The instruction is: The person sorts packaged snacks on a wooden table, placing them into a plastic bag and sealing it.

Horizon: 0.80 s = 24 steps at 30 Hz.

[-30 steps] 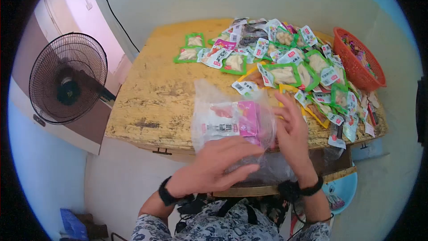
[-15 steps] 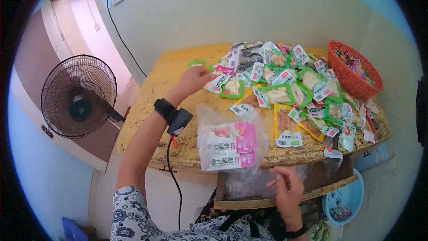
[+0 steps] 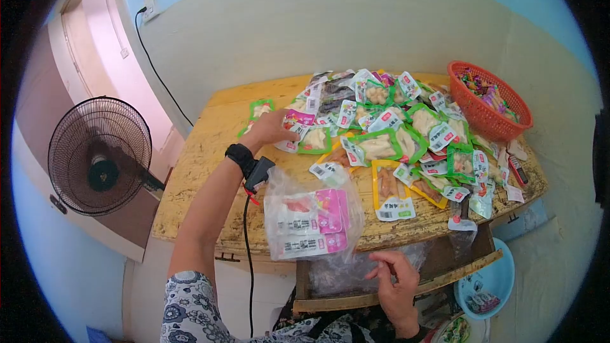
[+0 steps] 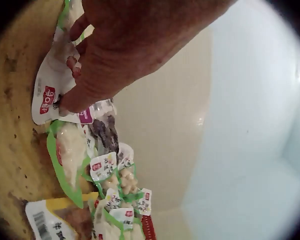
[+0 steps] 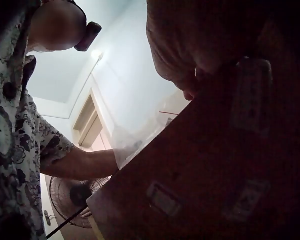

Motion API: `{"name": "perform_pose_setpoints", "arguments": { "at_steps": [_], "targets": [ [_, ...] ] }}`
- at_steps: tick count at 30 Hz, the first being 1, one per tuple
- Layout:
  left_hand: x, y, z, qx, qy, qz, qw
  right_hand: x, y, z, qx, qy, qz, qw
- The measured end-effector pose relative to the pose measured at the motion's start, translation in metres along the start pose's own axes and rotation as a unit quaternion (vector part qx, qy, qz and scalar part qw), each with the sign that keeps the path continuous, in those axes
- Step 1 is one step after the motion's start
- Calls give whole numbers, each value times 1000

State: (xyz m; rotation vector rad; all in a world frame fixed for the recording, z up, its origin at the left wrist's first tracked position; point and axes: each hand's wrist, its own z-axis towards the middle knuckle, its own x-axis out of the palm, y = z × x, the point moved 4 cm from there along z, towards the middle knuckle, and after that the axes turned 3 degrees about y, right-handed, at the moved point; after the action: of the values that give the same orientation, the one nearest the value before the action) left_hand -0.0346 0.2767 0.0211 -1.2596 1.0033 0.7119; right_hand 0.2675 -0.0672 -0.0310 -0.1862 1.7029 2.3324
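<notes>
My left hand (image 3: 270, 129) is at the left end of the packet pile, its thumb and fingers pinching a white-and-pink packet (image 3: 298, 121). In the left wrist view the thumb of this hand (image 4: 122, 50) lies on the printed face of the packet (image 4: 46, 95), with the fingers farther along it. Green-edged packets lie on both sides. My right hand (image 3: 398, 292) hangs over the open drawer (image 3: 337, 305), holding nothing, fingers loosely bent. A clear bag (image 3: 276, 216) containing white-and-pink packets lies near the table's front edge, between the hands.
Mixed packets (image 3: 379, 146) cover the table's back and right. A red basket (image 3: 495, 121) of small wrapped items stands at the back right. To the left is a fan (image 3: 100, 155); a blue basin (image 3: 506, 267) sits below right. A cable hangs from the left wrist.
From over the clear bag, my left hand has moved away to the back left and now grips a white-and-pink packet. My right hand has left the bag and dropped back over the drawer.
</notes>
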Motion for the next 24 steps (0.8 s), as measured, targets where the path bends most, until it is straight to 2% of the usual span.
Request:
{"name": "perform_pose_setpoints", "arguments": {
  "at_steps": [1,4,7,11,13,16,18,20,21,23,24],
  "targets": [
    [4,5,2,-7,0,-23,1000,1,1,0,6,-3,9,1000],
    [10,19,5,-4,-74,-95,993,0,-1,-2,-1,-11,1,1000],
    [-1,10,-9,16,-172,-26,985,0,0,-3,-13,-11,-10,1000],
    [-18,31,-12,56,-204,-246,946,-1,-4,-4,-34,-9,-11,999],
    [-62,-12,-57,49,-194,-299,933,-2,-3,-6,-18,-24,18,999],
    [-91,-60,-107,136,-160,-389,897,-8,-3,-3,20,-26,81,996],
    [-98,-105,-159,173,-61,-368,912,-13,-2,-2,44,-38,144,988],
    [-85,-142,-205,211,-2,-254,944,-19,3,2,61,-65,219,972],
    [-74,-160,-223,299,7,-169,939,-19,14,6,36,-63,259,963],
    [-52,-193,-253,364,81,-88,924,-17,39,13,-19,-59,332,941],
    [-40,-204,-265,344,147,-90,923,-18,43,12,-22,-43,295,954]
  ]
}}
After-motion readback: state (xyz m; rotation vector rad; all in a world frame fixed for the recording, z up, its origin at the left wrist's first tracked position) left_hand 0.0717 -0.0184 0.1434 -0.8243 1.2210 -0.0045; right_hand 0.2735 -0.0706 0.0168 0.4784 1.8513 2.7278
